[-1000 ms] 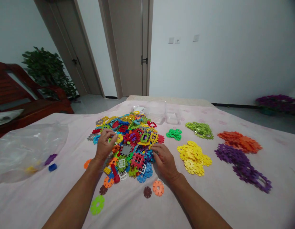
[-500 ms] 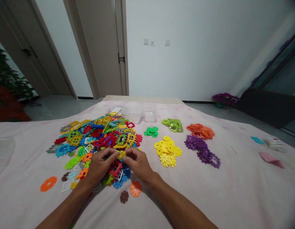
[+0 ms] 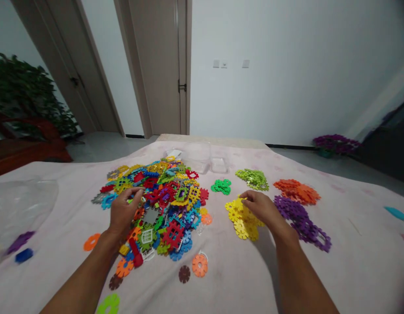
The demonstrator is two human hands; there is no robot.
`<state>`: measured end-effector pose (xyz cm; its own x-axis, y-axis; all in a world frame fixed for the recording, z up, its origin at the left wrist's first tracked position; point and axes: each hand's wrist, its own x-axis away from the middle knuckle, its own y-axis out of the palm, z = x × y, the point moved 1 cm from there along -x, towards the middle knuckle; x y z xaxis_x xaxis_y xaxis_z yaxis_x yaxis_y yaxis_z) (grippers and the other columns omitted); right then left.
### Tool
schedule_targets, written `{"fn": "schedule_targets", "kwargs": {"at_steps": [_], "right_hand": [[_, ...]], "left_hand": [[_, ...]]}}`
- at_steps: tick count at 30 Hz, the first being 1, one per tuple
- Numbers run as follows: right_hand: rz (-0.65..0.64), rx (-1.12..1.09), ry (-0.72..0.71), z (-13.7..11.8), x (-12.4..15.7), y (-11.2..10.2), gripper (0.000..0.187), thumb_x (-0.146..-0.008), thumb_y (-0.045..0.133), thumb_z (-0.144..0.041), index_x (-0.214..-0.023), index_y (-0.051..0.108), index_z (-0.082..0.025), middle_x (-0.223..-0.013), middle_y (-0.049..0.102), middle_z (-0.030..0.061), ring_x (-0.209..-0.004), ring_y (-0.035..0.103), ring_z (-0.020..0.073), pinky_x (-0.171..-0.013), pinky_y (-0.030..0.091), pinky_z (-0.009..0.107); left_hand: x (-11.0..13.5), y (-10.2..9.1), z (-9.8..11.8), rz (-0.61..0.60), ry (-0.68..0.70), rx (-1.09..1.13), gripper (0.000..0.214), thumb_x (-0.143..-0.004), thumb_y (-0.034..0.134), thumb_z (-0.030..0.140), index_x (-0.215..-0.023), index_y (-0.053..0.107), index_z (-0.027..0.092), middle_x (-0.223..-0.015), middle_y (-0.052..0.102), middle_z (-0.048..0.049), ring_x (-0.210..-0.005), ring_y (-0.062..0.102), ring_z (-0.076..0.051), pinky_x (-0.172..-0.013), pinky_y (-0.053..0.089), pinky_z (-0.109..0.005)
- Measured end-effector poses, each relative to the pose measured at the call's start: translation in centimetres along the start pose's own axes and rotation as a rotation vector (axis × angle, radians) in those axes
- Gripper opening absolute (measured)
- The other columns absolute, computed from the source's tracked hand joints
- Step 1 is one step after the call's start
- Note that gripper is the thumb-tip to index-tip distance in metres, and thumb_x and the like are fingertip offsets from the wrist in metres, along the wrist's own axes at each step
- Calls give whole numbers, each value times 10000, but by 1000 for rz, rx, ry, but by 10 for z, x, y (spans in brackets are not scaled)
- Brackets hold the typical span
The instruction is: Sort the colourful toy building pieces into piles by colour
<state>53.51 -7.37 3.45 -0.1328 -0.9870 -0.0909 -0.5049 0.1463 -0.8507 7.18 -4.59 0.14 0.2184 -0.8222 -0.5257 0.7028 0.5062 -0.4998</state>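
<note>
My right hand (image 3: 260, 208) is over a pile of yellow flower-shaped plastic discs (image 3: 244, 226). Its thumb and fingers are pinched at the pile's far left edge, on a yellow disc that blends with those beneath. Above the left side of a large mixed heap of coloured interlocking pieces (image 3: 174, 233), my left hand (image 3: 122, 210) has its fingers curled toward the thumb; whatever they may hold is too small to make out. Between the hands, a small green pile (image 3: 220, 186) lies on the pink cloth.
Light green (image 3: 253, 179), orange (image 3: 296, 191) and purple piles (image 3: 302, 222) lie to the right. A clear plastic box (image 3: 218, 165) stands behind the heap. Loose discs, including a brown disc (image 3: 184, 274), lie near the front. A clear bag (image 3: 22, 209) rests at the left.
Both hands were together on a yellow disc over the heap. They have parted: the right moved right to the yellow pile, the left moved left. The view has turned left.
</note>
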Motion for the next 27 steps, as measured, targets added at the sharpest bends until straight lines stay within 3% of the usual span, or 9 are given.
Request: {"fn": "schedule_targets", "kwargs": {"at_steps": [2,5,9,13,18,23,27], "right_hand": [[1,82,23,10,-1,-4,236,-822,568,-209,-943,771,-197,-942,771,77,-873,687,236,-735,452,312],[74,112,3,4,2,-6,244,-854,563,-249,-963,777,-205,-1009,774,89,-941,694,257,-784,467,331],[-8,-70,-136,-31,8,5,249,-880,570,-304,-1000,771,-219,-1017,777,68,-939,703,241,-809,490,330],[-134,-206,-309,-73,24,34,222,-879,591,-260,-1013,762,-214,-992,766,64,-903,693,223,-807,504,337],[-96,-251,-642,-139,52,71,156,-931,604,-190,-989,744,-229,-1010,746,42,-992,643,211,-915,479,359],[-103,117,-831,-214,56,100,140,-937,635,-238,-982,755,-184,-1106,698,112,-1084,552,269,-935,438,411],[-153,321,-874,-239,51,123,155,-892,658,-232,-937,769,-133,-1095,684,155,-1123,514,310,-941,411,443]], "left_hand": [[-1,3,-1,-130,168,-21,371,-948,539,488,-1109,752,231,-1190,748,-69,-1144,661,-248,-1051,476,-410],[2,12,3,-347,374,-135,396,-948,563,491,-1261,711,299,-1426,637,-60,-1371,517,-283,-1188,327,-527],[5,15,2,-447,426,-290,293,-921,614,456,-1134,751,309,-1443,619,-57,-1405,477,-306,-1216,223,-597],[0,3,-8,-377,384,-323,227,-922,590,386,-1024,757,272,-1376,657,-67,-1357,518,-291,-1207,247,-564],[-10,-14,-33,-251,292,-358,208,-883,586,335,-965,758,253,-1304,698,-67,-1324,544,-292,-1187,289,-539],[-13,-24,-67,-97,105,-220,225,-852,538,291,-904,747,226,-1236,738,-56,-1180,641,-243,-1127,419,-438],[-12,-28,-91,1,-60,-160,261,-803,506,210,-877,756,225,-1206,751,-41,-1186,650,-236,-1116,446,-395]]}}
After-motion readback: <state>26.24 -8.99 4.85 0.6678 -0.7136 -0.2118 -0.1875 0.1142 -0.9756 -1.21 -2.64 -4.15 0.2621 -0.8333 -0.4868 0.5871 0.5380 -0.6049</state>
